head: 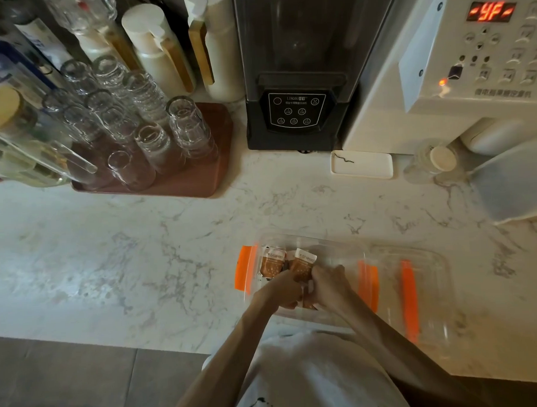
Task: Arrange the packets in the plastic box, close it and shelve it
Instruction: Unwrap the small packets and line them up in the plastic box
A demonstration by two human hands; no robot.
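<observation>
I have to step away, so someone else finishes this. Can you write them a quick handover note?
Left hand and right hand: both inside the clear plastic box, gripping brown packets.
Box sits open on the marble counter; its lid lies just to the right.
Done: a few packets stand at the box's left end.
Left: finish arranging, fit the lid, clip the orange latches, shelve it.

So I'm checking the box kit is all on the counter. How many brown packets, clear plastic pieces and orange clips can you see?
Brown packets: 2 clearly showing; any more sit hidden under the left hand and right hand
Clear plastic pieces: 2, the box and its lid
Orange clips: 3
Total: 7
</observation>
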